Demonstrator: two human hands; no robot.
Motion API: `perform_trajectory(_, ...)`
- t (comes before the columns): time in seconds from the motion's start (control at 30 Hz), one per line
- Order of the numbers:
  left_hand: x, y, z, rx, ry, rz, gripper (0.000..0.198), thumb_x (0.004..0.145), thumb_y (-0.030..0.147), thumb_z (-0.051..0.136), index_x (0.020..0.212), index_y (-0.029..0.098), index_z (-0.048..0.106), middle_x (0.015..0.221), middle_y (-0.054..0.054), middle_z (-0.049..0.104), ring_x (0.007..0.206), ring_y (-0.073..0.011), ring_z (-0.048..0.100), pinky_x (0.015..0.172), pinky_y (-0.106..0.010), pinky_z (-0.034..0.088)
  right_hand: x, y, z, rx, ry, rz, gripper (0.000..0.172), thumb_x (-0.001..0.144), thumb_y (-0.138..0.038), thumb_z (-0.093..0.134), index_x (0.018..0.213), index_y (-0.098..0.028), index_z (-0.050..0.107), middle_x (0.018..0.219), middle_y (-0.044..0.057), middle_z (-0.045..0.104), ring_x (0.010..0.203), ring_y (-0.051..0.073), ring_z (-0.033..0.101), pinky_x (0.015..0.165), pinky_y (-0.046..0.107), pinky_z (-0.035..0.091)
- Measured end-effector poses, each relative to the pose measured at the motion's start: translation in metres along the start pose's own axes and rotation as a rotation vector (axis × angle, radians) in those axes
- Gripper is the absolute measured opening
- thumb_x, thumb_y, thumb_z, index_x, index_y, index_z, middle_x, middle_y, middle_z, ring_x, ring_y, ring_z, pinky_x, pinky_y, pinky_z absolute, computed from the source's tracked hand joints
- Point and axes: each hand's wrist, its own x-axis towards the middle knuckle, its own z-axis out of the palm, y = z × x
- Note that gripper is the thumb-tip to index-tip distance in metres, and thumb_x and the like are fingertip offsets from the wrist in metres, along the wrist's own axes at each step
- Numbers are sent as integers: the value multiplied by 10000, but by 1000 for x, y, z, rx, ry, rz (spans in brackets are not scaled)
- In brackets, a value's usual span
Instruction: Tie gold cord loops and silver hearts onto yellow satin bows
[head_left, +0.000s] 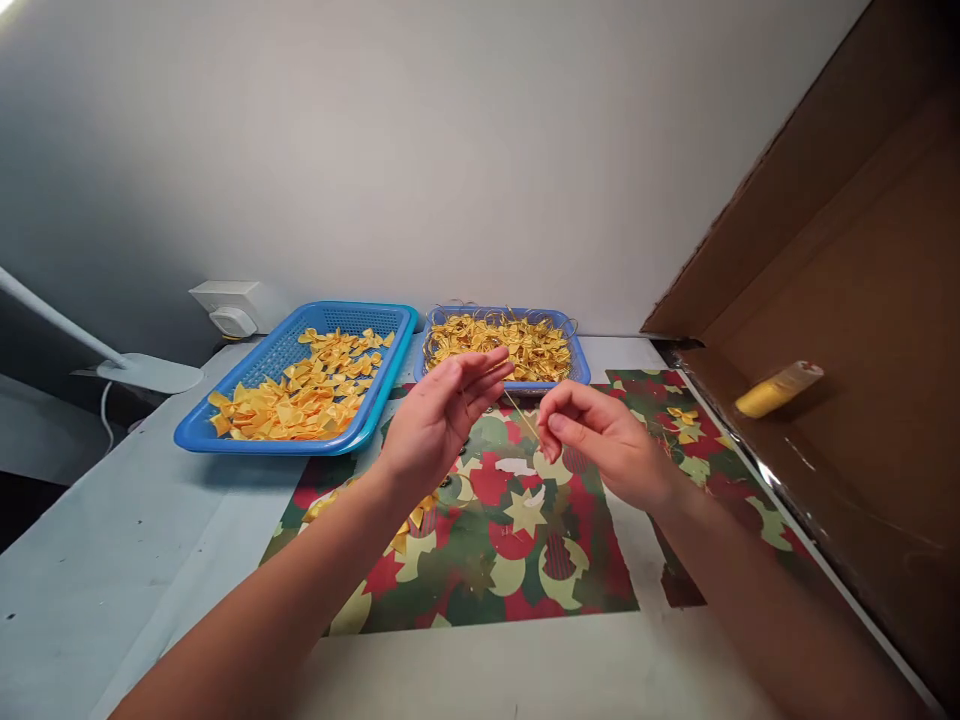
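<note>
A thin gold cord [521, 413] stretches between my two hands above the patterned sheet. My right hand [600, 440] is closed, its curled fingers and thumb pinching one end of the cord. My left hand [446, 405] is held up with fingers stretched out and palm turned to the right. The cord's other end passes by its fingertips; whether it touches them I cannot tell. Beneath my left forearm lie some yellow ribbon bows [409, 525], partly hidden by the arm. Behind my hands, a small blue basket [581, 370] holds a heap of gold bows with cord loops.
A larger blue basket [187, 437] of yellow bows stands on the left. The camouflage-like sheet [517, 580] covers the table's middle. More yellow bows [684, 418] lie at right, near a cardboard wall [847, 250] and a yellow-filled clear roll [780, 388]. A white lamp base [161, 374] sits far left.
</note>
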Motion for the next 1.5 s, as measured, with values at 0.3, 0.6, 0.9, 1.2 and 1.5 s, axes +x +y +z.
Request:
perform_trajectory(0.3, -9, -12, -19, 834, -534, -344, 233, 923, 318, 547, 809, 165, 681, 767, 8, 665, 702, -137, 577, 659, -244, 426, 18, 25, 10, 89, 124, 43, 112, 928, -302, 556, 897, -205, 603, 746, -13, 654, 674, 108, 621, 616, 234, 505)
perform_trajectory(0.6, -13, -25, -18, 199, -337, -499, 381, 910, 409, 554, 629, 162, 625, 1025, -103, 751, 1103, -239, 631, 1027, -368, 413, 23, 43, -5, -426, 374, -25, 127, 865, -255, 590, 928, -199, 685, 1029, 69, 709, 974, 207, 643, 806, 343, 508)
perform_trajectory(0.9, -17, -34, -18, 74, -162, -401, 337, 849, 392, 653, 612, 152, 647, 715, -16, 609, 788, -146, 587, 800, -248, 474, 7, 51, 16, -746, 306, -259, 221, 900, -163, 574, 985, -264, 750, 1055, 69, 671, 1039, 235, 554, 898, 408, 480)
perform_trajectory(1.2, -19, -37, -22, 182, -272, -494, 351, 873, 378, 605, 633, 144, 711, 708, -48, 635, 743, -152, 564, 724, -250, 435, 11, 57, 7, -744, 101, -272, 246, 849, -114, 619, 967, -280, 757, 1108, 41, 677, 1038, 236, 539, 916, 423, 464)
perform_trajectory(1.5, -13, -28, -34, 412, -402, -411, 403, 945, 404, 466, 758, 207, 764, 1180, -79, 685, 1177, -272, 565, 1022, -398, 423, 10, 23, -23, -771, -15, -424, 65, 848, -234, 711, 820, -275, 752, 939, 37, 706, 950, 217, 573, 874, 406, 462)
